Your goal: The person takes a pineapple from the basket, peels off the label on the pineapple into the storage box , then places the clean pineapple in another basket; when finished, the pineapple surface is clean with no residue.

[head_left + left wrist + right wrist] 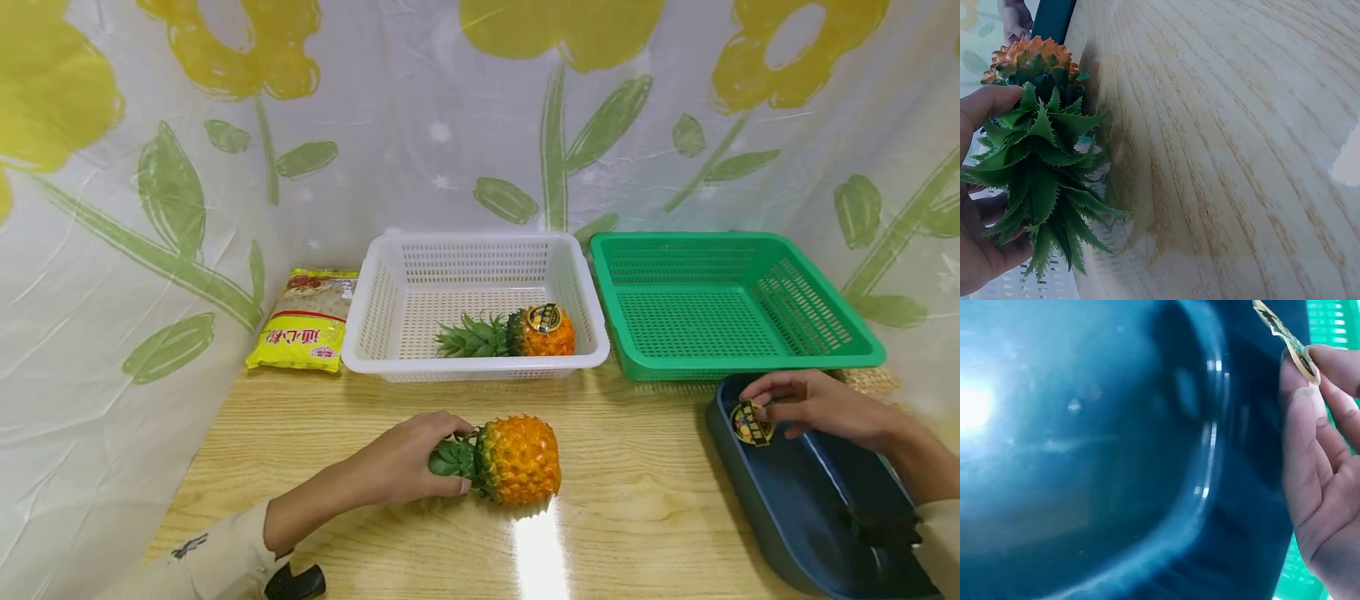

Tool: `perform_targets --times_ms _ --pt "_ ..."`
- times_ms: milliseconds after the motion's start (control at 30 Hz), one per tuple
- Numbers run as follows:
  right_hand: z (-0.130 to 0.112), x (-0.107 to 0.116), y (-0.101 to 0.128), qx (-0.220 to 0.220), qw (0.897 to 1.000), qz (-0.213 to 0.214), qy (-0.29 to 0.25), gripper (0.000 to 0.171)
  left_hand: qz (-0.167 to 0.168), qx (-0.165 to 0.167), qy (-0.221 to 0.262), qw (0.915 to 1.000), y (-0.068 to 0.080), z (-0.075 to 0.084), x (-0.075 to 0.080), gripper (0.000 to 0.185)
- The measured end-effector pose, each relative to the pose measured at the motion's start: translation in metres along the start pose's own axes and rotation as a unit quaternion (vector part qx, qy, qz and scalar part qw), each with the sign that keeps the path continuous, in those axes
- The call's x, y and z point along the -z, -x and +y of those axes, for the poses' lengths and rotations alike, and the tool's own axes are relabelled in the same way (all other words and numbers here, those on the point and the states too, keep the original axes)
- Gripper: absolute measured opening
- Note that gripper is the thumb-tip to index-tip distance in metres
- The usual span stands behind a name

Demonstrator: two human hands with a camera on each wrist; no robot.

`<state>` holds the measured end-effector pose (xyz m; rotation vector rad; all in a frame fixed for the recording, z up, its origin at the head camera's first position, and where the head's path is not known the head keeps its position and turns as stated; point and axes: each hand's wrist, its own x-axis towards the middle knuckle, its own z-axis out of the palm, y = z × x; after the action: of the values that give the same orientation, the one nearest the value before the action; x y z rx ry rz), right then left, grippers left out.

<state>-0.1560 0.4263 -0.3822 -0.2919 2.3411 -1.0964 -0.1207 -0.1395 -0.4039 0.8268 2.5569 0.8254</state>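
Observation:
On the wooden table lies a toy-like pineapple (pixel 522 460) with an orange body pointing right. My left hand (pixel 408 458) grips it by its green leafy crown (pixel 1041 169), thumb on the near side. Off to the right, my right hand (pixel 832 404) pinches a round black-and-gold sticker (pixel 752 423) between thumb and fingers. The sticker is seen edge-on in the right wrist view, slightly bent. Beneath that hand is a dark blue tub (pixel 757 500). A second pineapple (pixel 558 337), bearing a similar round sticker, rests inside the white basket (pixel 472 364).
A green basket (pixel 750 363) stands beside the white one, behind the blue tub. Left of the white basket lies a yellow food packet (pixel 303 321). A flowered curtain (pixel 420 125) hangs behind and at the sides. Some dark item (pixel 885 529) sits in the tub, unclear.

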Motion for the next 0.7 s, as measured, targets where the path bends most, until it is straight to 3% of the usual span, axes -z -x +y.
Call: perform_targets --times_ms 700 --pt "0.018 -0.014 -0.017 -0.049 0.999 0.002 0.001 0.046 -0.002 -0.003 -0.002 1.0000 -0.001 0.000 0.000 0.062"
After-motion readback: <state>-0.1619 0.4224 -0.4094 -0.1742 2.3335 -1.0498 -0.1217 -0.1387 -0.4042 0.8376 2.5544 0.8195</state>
